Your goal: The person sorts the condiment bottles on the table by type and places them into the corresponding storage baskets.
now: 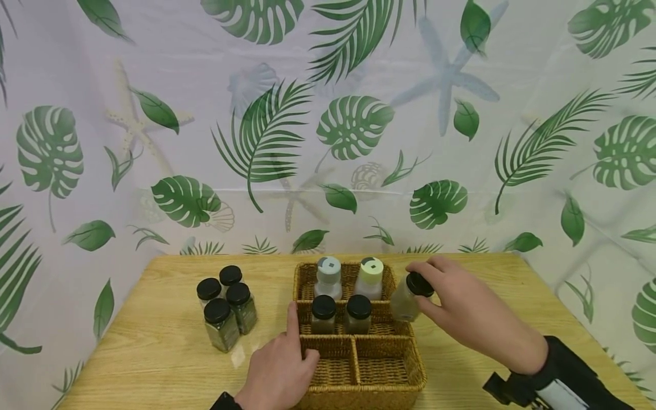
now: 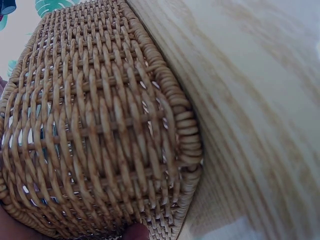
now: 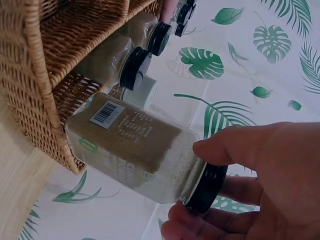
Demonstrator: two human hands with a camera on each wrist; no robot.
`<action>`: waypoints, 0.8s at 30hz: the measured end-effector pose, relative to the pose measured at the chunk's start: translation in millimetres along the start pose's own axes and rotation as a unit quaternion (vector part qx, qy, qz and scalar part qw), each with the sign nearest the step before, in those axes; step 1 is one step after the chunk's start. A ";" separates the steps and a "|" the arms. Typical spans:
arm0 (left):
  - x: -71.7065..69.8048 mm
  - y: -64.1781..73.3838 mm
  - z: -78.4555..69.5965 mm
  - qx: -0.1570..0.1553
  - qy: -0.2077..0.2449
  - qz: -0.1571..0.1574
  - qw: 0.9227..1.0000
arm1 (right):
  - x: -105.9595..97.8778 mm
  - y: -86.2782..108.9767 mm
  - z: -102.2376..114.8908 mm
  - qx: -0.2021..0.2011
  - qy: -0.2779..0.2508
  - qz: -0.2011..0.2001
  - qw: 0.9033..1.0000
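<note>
My right hand [image 1: 456, 302] grips a glass spice jar [image 3: 132, 145] by its black lid; brown powder and a barcode label show in the right wrist view. The jar hangs tilted at the right wall of a wicker basket [image 1: 359, 389], beside the middle row. In that row stand two black-lidded jars [image 1: 324, 310]. The back row holds a bottle with a grey-white cap [image 1: 328, 273] and one with a pale yellow cap [image 1: 371, 273]. My left hand [image 1: 282, 364] rests on the basket's left rim, index finger straight along it.
Several black-lidded spice jars [image 1: 223, 324] stand grouped on the wooden table [image 1: 154, 353], left of the basket. Two front basket compartments [image 1: 330, 370] show bare woven bottoms. Behind the table hangs a leaf-patterned cloth [image 1: 287, 142].
</note>
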State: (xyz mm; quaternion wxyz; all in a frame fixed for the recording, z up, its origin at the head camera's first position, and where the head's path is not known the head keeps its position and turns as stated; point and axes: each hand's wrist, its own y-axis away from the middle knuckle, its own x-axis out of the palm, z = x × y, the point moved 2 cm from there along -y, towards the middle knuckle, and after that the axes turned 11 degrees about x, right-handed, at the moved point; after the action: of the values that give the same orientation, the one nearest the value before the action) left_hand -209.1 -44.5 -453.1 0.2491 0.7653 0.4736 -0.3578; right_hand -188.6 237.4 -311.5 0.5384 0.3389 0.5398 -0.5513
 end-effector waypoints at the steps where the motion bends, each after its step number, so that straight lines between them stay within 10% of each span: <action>1: -0.3 -0.2 0.0 0.000 0.000 -0.001 1.000 | 1.2 -0.5 1.4 -0.002 -0.001 0.001 1.000; 24: 2.3 0.5 1.4 0.003 0.001 -0.015 1.000 | 51.3 -12.5 6.1 -0.009 -0.019 0.057 0.998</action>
State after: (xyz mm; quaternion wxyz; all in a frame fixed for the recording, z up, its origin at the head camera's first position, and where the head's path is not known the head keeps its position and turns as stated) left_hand -208.4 -44.5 -455.7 0.2406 0.7592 0.4844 -0.3622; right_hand -209.1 217.9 -356.4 0.5823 0.3532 0.5143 -0.5213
